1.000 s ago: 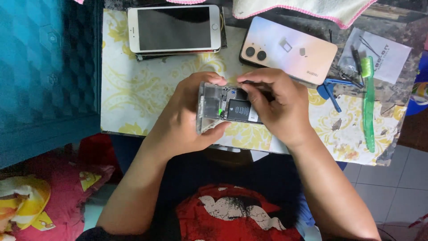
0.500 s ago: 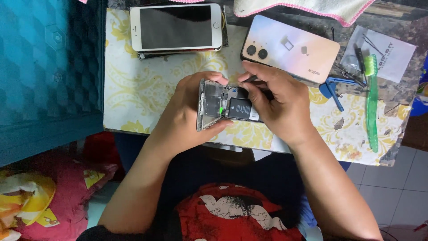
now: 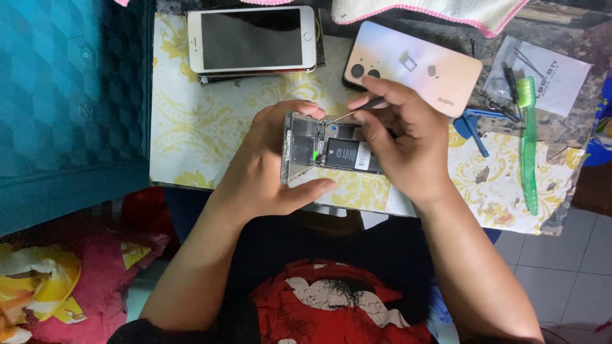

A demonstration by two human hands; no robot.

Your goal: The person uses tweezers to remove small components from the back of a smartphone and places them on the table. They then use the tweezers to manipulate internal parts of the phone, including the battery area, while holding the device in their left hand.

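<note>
At the near edge of the table's yellow-flowered white covering (image 3: 191, 121), an opened smartphone with its back removed and its black battery showing (image 3: 331, 150) was held between both hands. The left hand (image 3: 274, 165) was clamped on the phone's left end, thumb under the near side and fingers curled over the far side. The right hand (image 3: 408, 146) lay over the phone's right end, its fingers pinched on a thin dark-handled metal tool (image 3: 357, 109) whose tip met the phone's far edge. Beyond the right hand lay a pale pink-gold phone back cover (image 3: 421, 70). At the far edge rested a white smartphone with a dark screen (image 3: 252, 39). Near the right edge lay a green toothbrush (image 3: 528, 146) and blue tweezers (image 3: 472, 124).
</note>
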